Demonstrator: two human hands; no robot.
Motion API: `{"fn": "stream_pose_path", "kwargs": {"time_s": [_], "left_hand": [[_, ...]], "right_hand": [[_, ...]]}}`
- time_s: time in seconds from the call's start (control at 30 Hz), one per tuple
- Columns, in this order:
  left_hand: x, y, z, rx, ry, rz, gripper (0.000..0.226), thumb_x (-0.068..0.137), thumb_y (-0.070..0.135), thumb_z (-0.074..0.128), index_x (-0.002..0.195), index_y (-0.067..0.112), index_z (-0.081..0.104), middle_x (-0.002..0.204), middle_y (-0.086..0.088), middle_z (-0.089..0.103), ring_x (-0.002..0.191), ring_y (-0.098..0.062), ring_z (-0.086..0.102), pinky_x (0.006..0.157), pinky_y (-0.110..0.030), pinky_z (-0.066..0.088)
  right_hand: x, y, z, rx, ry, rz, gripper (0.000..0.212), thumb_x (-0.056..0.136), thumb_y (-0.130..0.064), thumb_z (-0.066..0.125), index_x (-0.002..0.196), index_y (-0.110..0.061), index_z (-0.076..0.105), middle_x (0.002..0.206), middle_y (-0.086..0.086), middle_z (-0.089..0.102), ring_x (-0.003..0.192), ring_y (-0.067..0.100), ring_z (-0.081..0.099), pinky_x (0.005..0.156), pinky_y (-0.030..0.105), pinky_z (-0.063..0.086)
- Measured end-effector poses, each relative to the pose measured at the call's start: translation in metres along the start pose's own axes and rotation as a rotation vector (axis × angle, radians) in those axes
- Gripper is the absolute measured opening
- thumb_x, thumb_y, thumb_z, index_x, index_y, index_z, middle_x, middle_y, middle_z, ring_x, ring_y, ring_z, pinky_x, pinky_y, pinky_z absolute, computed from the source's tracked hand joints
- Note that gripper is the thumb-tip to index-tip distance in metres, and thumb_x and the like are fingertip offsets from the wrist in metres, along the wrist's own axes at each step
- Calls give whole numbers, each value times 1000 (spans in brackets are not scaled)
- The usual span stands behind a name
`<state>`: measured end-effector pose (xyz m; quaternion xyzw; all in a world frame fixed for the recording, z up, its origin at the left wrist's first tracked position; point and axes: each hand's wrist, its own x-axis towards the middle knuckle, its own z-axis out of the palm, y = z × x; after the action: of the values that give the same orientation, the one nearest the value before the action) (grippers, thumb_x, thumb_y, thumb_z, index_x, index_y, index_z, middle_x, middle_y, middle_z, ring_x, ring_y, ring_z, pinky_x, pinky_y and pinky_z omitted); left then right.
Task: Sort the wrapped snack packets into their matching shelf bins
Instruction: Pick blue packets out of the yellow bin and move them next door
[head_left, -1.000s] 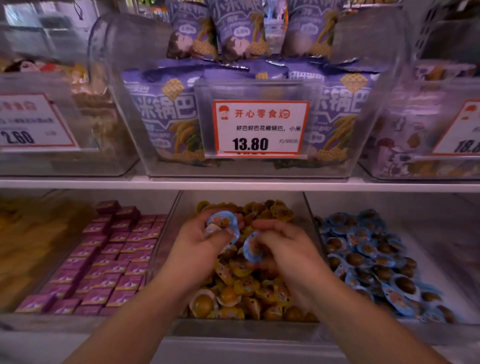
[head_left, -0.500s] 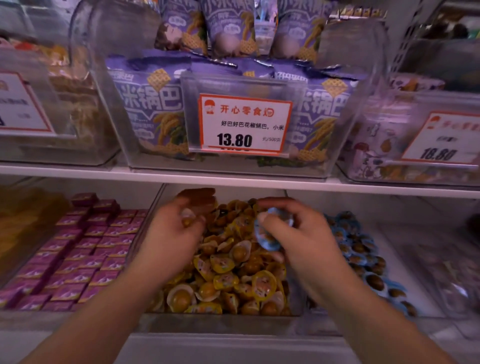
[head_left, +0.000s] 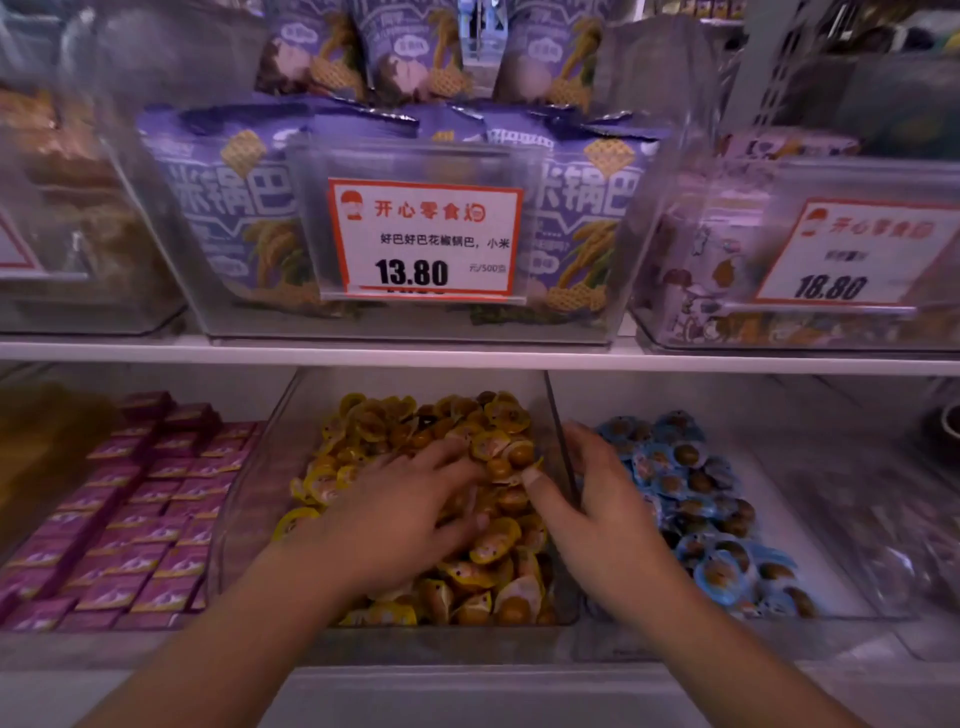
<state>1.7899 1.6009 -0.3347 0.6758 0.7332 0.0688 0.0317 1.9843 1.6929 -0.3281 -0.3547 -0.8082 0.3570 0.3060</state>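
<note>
On the lower shelf, the left hand (head_left: 400, 512) lies palm down on the heap of yellow-wrapped snack packets (head_left: 498, 545) in the middle clear bin (head_left: 249, 499), its fingers spread loosely and somewhat blurred; whether anything is pinched beneath them cannot be told. The right hand (head_left: 605, 512) straddles the clear wall between that bin and the right-hand bin (head_left: 831, 545): its thumb points into the yellow heap, while its fingers are held together and curved over the near left edge of the blue-wrapped snack packets (head_left: 691, 499). It grips no packet that can be seen. The blue packets fill the left and middle of their bin, the yellow ones fill theirs from front to back. To the left, purple boxed sweets (head_left: 135, 525) lie in rows in a third bin. On the upper shelf (head_left: 467, 358), a clear bin of purple snack bags (head_left: 228, 218) carries a price tag (head_left: 425, 240) reading 13.80, and the bin to its right bears a second tag (head_left: 852, 254) reading 18.80.
</note>
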Motion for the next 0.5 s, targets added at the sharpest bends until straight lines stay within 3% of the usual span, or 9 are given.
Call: {"fn": "stream_pose_path", "kwargs": {"time_s": [0.13, 0.23, 0.37, 0.43, 0.5], "left_hand": [[20, -37, -8, 288, 128, -238, 43, 92, 57, 37, 128, 39, 52, 137, 5, 52, 116, -22, 57, 103, -38, 37], [27, -57, -11, 249, 229, -358, 44, 94, 53, 38, 122, 30, 64, 130, -2, 58, 112, -29, 59, 99, -39, 41], [27, -41, -15, -131, 315, -203, 31, 97, 39, 54, 120, 24, 68, 132, -4, 60, 118, -26, 59, 101, -38, 45], [21, -24, -22, -219, 383, -94, 27, 93, 33, 55, 113, 23, 71, 119, 1, 65, 108, -17, 62, 95, -33, 48], [9, -9, -23, -380, 250, -18, 19, 85, 37, 62, 101, 32, 71, 100, 12, 67, 92, -3, 63, 83, -28, 51]], "right_hand": [[-2, 4, 4, 18, 35, 14, 51, 92, -30, 59, 139, -29, 41, 131, -8, 51, 119, 8, 52, 102, 31, 46], [-2, 6, 4, 15, 43, -9, 54, 91, -30, 59, 142, -31, 39, 133, -11, 47, 120, 3, 48, 100, 22, 40], [-1, 9, 6, 4, 62, -14, 56, 89, -31, 60, 141, -30, 41, 130, -11, 48, 117, 3, 47, 96, 19, 38], [-1, 8, 6, 12, 69, -13, 56, 88, -30, 61, 140, -29, 42, 129, -11, 48, 116, 3, 48, 96, 19, 39], [-1, 7, 6, 16, 77, -19, 55, 87, -28, 62, 139, -29, 43, 127, -11, 49, 115, 3, 49, 93, 16, 39]]}}
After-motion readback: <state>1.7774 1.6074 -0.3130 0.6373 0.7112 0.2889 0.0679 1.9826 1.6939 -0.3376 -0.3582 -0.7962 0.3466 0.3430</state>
